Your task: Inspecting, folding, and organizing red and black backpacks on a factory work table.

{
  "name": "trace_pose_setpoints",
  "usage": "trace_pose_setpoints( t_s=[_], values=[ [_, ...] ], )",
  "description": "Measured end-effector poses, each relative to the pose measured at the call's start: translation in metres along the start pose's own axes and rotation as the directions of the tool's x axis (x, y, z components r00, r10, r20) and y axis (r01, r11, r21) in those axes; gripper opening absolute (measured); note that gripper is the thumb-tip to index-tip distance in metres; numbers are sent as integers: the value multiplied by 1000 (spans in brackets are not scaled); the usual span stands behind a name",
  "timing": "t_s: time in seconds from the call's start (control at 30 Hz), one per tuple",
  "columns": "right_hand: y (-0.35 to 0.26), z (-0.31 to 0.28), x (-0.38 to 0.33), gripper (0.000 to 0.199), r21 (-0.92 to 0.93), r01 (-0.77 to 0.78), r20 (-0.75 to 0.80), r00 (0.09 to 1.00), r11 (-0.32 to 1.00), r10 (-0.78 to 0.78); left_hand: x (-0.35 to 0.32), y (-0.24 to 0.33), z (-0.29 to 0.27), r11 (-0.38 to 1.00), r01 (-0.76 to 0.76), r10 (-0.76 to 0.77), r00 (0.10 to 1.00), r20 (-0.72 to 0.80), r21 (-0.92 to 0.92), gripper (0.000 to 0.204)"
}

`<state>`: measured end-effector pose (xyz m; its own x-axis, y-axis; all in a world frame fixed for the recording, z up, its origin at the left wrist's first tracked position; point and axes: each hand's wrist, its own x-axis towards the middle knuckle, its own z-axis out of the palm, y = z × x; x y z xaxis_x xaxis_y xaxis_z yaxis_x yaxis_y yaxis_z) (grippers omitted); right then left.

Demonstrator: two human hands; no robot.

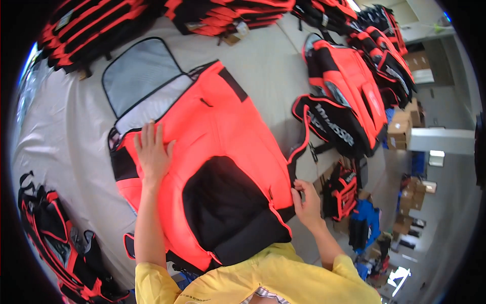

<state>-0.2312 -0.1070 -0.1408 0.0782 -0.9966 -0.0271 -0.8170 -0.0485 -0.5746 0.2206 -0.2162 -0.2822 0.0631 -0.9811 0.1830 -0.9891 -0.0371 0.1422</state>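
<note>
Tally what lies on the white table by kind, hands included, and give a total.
Open red-and-black backpack under the hands: 1
Stacks of red-and-black backpacks on the table: 4, at top left, top middle, right and lower left
Hands: 2, left hand flat on the bag, right hand pinching its edge
Total: 7

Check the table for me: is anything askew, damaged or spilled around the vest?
Nothing stands out. The orange vest lies flat on the table, left hand pressing it, right hand at its edge.
</note>
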Motion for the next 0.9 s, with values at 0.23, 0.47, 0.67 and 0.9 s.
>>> trace_pose_setpoints(
  t_s=[0.23,0.47,0.67,0.9],
  values=[
    [-34,10,17,26,-70,183,-3,983,981,-183,44,12,-12,987,129,-138,987,85,100,96],
    [-152,60,124,28,27,561,68,825,827,-562,-43,40,-48,996,-52,43,993,-112,-75,12],
    [-217,110,212,38,-132,796,295,600,591,-743,-83,58,-77,979,-15,-13,991,-136,-204,11],
    [-164,134,256,31,-203,880,429,474,429,-769,-92,57,-77,968,37,-68,991,-118,-248,21]
  ],
)
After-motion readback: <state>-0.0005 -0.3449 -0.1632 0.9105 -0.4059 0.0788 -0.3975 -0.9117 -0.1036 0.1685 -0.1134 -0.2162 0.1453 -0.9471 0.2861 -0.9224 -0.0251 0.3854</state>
